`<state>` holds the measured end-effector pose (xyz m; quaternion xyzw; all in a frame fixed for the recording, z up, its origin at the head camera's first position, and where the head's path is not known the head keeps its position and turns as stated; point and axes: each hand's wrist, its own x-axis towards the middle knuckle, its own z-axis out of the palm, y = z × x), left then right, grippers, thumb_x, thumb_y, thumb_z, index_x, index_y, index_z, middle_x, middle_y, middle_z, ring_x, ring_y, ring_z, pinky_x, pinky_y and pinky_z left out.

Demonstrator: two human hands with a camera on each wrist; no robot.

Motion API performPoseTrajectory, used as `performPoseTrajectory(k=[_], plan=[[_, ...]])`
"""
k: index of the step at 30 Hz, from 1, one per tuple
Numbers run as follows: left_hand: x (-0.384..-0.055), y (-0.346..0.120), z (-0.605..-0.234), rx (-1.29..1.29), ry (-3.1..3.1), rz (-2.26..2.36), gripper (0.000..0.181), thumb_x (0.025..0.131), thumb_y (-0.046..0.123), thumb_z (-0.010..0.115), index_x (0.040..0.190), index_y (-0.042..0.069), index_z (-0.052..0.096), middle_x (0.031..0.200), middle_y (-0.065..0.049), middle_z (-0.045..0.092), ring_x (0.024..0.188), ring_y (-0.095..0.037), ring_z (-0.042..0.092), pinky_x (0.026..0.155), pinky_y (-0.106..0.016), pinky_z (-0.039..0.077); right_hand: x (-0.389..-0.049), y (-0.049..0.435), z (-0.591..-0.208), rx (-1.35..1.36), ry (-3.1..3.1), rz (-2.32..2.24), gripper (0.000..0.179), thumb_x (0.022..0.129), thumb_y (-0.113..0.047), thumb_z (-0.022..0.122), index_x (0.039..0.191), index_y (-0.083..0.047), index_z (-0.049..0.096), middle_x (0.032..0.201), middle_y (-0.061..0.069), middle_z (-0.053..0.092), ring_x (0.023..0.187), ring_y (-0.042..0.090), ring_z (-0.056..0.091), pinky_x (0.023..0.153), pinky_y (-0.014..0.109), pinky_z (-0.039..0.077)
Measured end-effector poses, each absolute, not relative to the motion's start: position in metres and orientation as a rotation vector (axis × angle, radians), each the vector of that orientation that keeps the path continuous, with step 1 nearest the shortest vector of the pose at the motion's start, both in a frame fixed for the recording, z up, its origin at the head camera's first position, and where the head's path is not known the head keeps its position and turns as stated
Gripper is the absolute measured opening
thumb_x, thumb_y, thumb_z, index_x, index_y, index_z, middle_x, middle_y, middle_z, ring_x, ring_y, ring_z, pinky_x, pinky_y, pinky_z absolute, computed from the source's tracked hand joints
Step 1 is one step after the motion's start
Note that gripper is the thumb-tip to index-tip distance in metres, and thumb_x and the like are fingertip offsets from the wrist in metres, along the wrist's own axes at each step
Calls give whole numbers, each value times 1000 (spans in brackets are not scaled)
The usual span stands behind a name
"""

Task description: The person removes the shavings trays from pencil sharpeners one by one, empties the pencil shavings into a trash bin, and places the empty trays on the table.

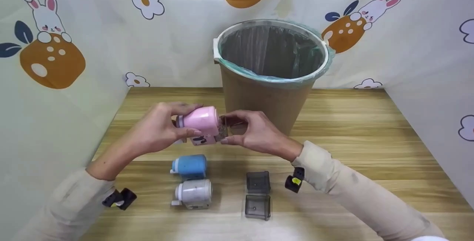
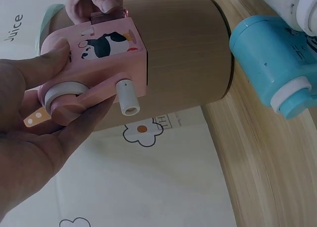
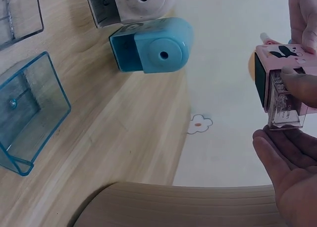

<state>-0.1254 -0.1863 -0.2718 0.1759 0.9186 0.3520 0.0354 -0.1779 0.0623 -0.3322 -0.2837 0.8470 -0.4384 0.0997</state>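
Observation:
My left hand (image 1: 157,130) grips a pink crank pencil sharpener (image 1: 202,120) by its body, thumb on one side and fingers on the other. A panda picture and a crank with a pale knob show on it in the left wrist view. With thumb and fingers my right hand (image 1: 255,131) pinches the clear shavings drawer (image 3: 285,106), which sticks partly out of the sharpener. A blue sharpener (image 1: 190,165) and a white sharpener (image 1: 194,193) lie on the table below the hands. To their right sit two see-through drawers (image 1: 258,182), one above the other.
Behind the hands stands a tall brown trash bin (image 1: 264,100) with a white rim and a thin greenish liner (image 1: 274,74). The wood-patterned table (image 1: 363,152) is bordered by a printed cloth (image 1: 185,48) at the back and sides.

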Motion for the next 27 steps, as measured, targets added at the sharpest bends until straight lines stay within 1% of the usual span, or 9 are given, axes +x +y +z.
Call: performPoseTrajectory(k=[4, 7, 11, 18, 24, 27], plan=[[-125, -188, -272, 527, 2831, 1091, 58, 85, 11, 79, 139, 5, 58, 140, -20, 60, 98, -29, 68, 74, -32, 60, -178, 68, -333, -818, 2520, -1322, 56, 78, -28, 86, 127, -12, 66, 119, 1, 71, 110, 22, 68, 100, 40, 54], [-125, -190, -272, 518, 2839, 1090, 58, 85, 10, 79, 139, 5, 58, 142, -21, 59, 97, -29, 67, 73, -31, 59, -178, 74, -334, -793, 2552, -1316, 56, 77, -28, 86, 128, -13, 66, 118, 1, 71, 109, 20, 67, 100, 41, 54], [-125, -189, -274, 527, 2821, 1094, 60, 85, 9, 79, 141, 5, 56, 145, -21, 55, 98, -29, 68, 73, -29, 60, -176, 79, -336, -786, 2579, -1291, 58, 77, -30, 86, 129, -15, 65, 120, 0, 70, 109, 17, 65, 100, 38, 53], [-124, -192, -276, 516, 2827, 1107, 62, 84, 9, 79, 141, 3, 55, 145, -22, 54, 100, -31, 68, 73, -28, 60, -175, 85, -337, -782, 2629, -1291, 59, 76, -33, 87, 128, -16, 66, 122, -1, 70, 114, 22, 65, 101, 40, 51], [-123, -193, -275, 494, 2827, 1130, 63, 85, 8, 78, 142, 3, 53, 147, -23, 52, 103, -33, 68, 74, -28, 61, -176, 88, -338, -792, 2621, -1326, 57, 77, -35, 86, 126, -14, 67, 120, 0, 71, 110, 17, 67, 100, 39, 53], [-123, -192, -275, 497, 2826, 1145, 62, 85, 9, 78, 142, 3, 54, 148, -23, 52, 104, -34, 68, 75, -27, 61, -175, 88, -339, -792, 2626, -1345, 57, 76, -35, 86, 126, -13, 67, 119, 1, 71, 109, 18, 67, 100, 38, 53]])
